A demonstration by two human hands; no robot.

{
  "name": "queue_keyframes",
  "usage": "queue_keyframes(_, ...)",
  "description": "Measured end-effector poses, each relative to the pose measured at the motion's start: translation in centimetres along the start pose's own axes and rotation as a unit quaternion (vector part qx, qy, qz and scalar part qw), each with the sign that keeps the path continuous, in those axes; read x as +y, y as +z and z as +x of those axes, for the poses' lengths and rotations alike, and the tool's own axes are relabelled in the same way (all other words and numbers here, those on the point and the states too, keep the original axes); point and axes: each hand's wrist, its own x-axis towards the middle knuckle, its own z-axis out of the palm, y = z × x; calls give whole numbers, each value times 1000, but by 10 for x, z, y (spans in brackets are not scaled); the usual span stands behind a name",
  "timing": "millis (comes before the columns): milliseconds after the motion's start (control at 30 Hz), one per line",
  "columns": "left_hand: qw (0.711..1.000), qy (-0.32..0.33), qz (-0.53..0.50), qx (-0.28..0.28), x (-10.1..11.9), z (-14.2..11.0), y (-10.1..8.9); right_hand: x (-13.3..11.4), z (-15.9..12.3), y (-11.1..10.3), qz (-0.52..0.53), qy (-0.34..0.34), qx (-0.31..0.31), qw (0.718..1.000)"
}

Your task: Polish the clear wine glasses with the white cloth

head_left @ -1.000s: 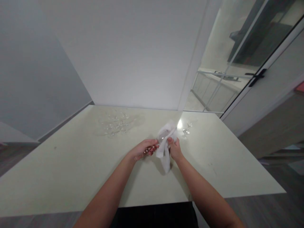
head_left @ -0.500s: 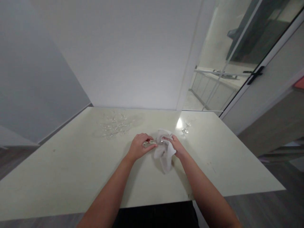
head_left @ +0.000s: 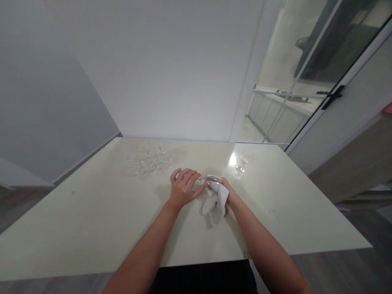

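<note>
My left hand (head_left: 183,188) hovers palm down over the pale table (head_left: 92,220), its fingers stretched out toward a clear wine glass (head_left: 211,182) that is mostly hidden. My right hand (head_left: 228,195) is closed on a white cloth (head_left: 216,200) wrapped around that glass. The cloth hangs down onto the table top. I cannot see whether my left fingers grip the glass stem.
Several clear glasses (head_left: 148,161) stand grouped at the table's far left. A single stemmed glass (head_left: 241,165) stands at the far right, near a bright reflection. A white wall rises behind the table, and a glass door (head_left: 294,81) lies to the right.
My hands lowered the wrapped glass toward the table. My left hand turned palm down and its fingers spread out. The cloth now bunches lower under my right hand.
</note>
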Motion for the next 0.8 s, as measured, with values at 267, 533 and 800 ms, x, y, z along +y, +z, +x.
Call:
queue_keyframes(267, 992, 32, -27, -115, 19, 7, 12, 4, -4, 3, 3, -32, -59, 998)
queue_keyframes(533, 973, -42, -37, -224, 7, -2, 12, 3, -4, 3, -235, -61, -35, 970)
queue_keyframes(800, 993, -10, -42, -109, 14, 2, 11, 8, 1, 7, -27, -56, -42, 997)
